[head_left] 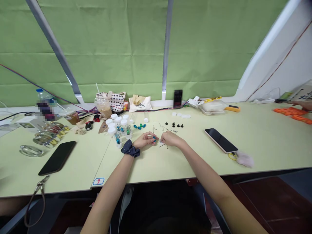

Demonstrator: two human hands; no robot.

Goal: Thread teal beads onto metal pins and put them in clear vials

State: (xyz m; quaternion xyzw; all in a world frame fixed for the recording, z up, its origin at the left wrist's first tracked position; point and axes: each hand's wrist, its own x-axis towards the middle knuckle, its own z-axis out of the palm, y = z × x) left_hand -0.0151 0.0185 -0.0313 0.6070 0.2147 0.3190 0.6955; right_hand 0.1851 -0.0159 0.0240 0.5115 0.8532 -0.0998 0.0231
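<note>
My left hand [145,139], with a dark dotted scrunchie [130,148] on the wrist, pinches a small blue bead [154,139] threaded on a thin metal pin. My right hand [170,138] is closed in a pinch right beside it, fingertips meeting the left hand's over the pale green table [170,162]; what it holds is too small to name. More thin pins [165,129] lie just beyond the hands. Loose blue and green beads [139,126] sit behind the left hand. Small black stoppers [174,124] stand in a row further back.
Several clear vials with white caps [119,125] stand left of the beads, white caps [181,115] at the back. One phone [220,140] lies to the right, another [58,157] to the left. Drinks, bags and a water bottle [45,104] line the back edge. Another person's hand [303,104] shows far right.
</note>
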